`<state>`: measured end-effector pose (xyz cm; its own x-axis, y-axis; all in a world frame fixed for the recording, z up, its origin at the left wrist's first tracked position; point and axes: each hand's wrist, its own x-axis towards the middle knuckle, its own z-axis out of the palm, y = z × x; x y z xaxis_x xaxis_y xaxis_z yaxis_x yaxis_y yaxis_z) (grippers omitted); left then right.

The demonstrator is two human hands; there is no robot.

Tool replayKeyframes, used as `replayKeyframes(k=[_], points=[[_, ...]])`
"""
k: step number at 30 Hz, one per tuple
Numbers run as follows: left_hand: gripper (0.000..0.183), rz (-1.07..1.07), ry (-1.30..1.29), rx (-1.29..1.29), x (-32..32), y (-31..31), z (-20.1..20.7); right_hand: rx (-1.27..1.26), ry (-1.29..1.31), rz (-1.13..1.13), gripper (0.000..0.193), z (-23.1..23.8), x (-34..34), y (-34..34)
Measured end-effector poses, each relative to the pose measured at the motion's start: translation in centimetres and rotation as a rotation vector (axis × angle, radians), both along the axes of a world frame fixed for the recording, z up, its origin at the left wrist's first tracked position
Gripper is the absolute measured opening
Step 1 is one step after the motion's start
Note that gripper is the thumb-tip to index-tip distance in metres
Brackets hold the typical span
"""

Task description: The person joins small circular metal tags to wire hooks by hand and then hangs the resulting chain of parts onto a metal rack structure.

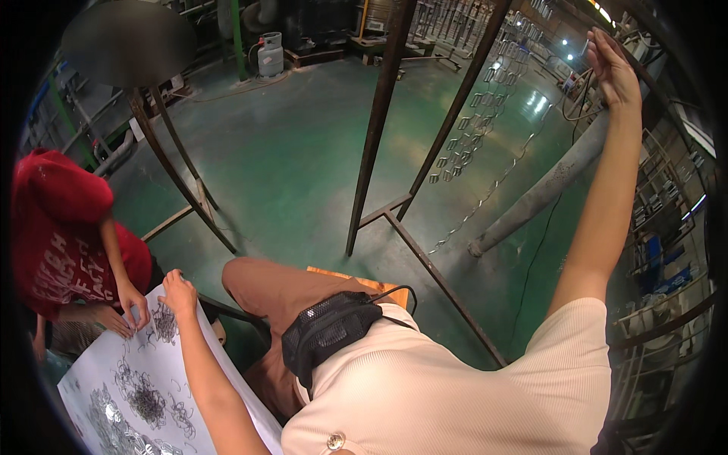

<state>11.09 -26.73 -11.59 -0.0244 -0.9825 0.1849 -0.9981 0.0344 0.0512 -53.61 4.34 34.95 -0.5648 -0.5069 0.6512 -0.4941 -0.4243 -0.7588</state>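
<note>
Head view: the left hand (179, 292) is laid, fingers curled, on a heap of small wire hooks (163, 324) spread over a white sheet (91, 364); whether any hook is pinched cannot be told. The right hand (613, 70) is raised high, fingers loosely extended at a hanging wire (580, 102). A co-worker's hand (135, 303) rests just beside the left hand

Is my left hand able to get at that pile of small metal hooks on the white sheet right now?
Probably yes: the left hand already rests at the edge of the white sheet, with the nearest pile of metal hooks just below it and nothing between.
</note>
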Motion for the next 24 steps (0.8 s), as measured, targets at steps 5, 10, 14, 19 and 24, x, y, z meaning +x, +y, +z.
replayKeyframes(k=[5,10,14,19,24], points=[[0.028,-0.004,0.011,0.007,-0.2,-0.4,-0.7,-0.005,-0.015,-0.071,0.026,2.0,-9.0,0.3],[0.026,0.005,-0.005,-0.014,0.5,0.0,-0.3,-0.065,-0.055,-0.131,0.023,1.8,-8.8,-2.6],[0.025,-0.009,0.031,-0.027,-0.4,0.1,-0.6,-0.09,-0.014,-0.119,0.02,3.4,-13.9,-1.7],[0.028,0.012,0.056,-0.041,0.4,0.8,-0.8,-0.15,-0.049,-0.158,0.019,2.8,-15.0,-4.0],[0.029,0.037,0.046,-0.047,1.1,0.7,-1.1,-0.223,-0.077,-0.154,0.021,4.3,-16.1,-6.9]])
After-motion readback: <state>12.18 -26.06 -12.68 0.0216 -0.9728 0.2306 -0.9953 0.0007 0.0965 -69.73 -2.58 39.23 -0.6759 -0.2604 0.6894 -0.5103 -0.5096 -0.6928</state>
